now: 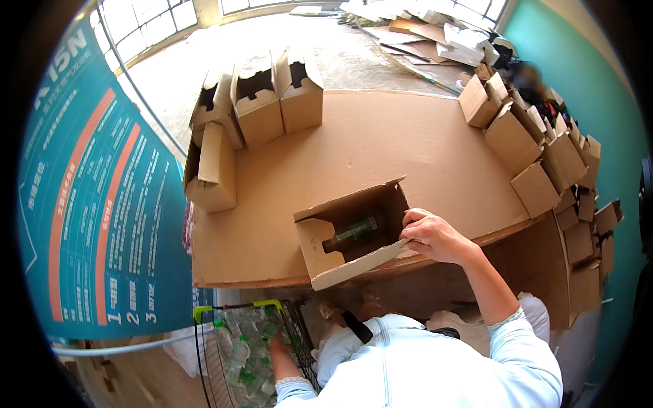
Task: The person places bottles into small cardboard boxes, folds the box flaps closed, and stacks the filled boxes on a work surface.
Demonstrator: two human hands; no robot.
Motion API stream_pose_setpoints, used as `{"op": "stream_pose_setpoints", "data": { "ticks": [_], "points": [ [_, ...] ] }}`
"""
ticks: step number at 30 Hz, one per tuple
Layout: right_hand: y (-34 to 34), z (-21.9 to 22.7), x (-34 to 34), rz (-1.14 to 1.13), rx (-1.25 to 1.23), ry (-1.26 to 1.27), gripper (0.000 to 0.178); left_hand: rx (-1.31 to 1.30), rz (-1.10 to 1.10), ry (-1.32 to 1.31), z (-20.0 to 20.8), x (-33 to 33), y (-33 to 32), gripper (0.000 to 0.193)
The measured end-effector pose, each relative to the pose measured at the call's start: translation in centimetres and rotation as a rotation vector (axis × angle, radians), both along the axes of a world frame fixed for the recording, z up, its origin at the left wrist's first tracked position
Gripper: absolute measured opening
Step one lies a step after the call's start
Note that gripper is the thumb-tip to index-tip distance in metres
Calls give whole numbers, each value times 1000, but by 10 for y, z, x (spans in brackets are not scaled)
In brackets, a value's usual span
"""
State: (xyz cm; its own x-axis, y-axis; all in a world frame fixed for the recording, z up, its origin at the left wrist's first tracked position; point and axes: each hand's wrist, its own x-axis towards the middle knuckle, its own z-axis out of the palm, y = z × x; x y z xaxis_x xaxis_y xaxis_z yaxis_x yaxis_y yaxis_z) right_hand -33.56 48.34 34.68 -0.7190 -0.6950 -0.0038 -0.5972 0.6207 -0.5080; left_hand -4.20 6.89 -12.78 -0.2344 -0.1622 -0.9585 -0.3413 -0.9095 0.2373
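An open cardboard box lies near the table's front edge, and a green bottle rests on its side in it. My right hand is closed on the box's right end, with the fingertips pinching the cardboard edge. Down to the left, my left hand reaches in among clear bottles with green caps, which fill a black wire shopping cart with a yellow-green rim. The left fingers are hidden among the bottles.
The table is topped with brown cardboard. Several open boxes stand at its far left, and more boxes are piled along the right. A teal printed banner stands at the left. Flattened cardboard lies on the floor beyond.
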Motion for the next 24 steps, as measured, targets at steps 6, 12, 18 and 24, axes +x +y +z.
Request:
{"op": "stream_pose_setpoints", "data": {
  "ticks": [6,12,18,24],
  "points": [
    [3,-5,-2,4,-62,-12,12,78,166,91,10,11,-6,67],
    [5,-5,-6,66,-77,25,10,668,296,238,81,87,-37,72],
    [8,-7,-10,127,-113,14,9,-535,-162,564,271,65,33,63],
    [8,-13,-16,248,-188,34,10,-797,-228,1394,411,-123,65,93]
  ]
}}
